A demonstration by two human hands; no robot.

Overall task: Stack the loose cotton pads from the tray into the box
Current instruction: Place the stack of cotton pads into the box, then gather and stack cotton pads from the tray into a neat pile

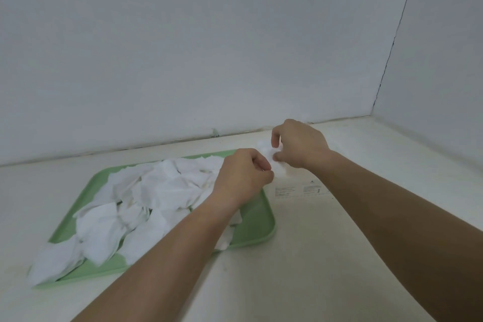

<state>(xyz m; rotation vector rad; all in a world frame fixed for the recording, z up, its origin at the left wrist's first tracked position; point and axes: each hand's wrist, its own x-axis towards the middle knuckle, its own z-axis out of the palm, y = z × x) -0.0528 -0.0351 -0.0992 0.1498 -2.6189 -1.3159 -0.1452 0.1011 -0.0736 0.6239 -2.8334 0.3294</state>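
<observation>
Beyond the far right corner of the green tray (264, 219), both hands meet just above the bench (313, 256); the right hand (300, 144) pinches the held pads (269, 154) between thumb and curled fingers, and the left hand (243, 178), fingers also curled, seems to nip their near edge. Most of the loose cotton pads (156, 191) lie heaped on the tray, some spilling over its near left rim; the box (298, 189) shows only as a pale printed face just under the hands, its opening not discernible.

The likely trouble is the pinch; such thin, limp pads could fan out or slide askew when released, so the stack goes crooked. The left forearm crosses low over the heap; drawing it back carelessly could drag pads off the tray. White on white also makes the box edge easy to misjudge.
</observation>
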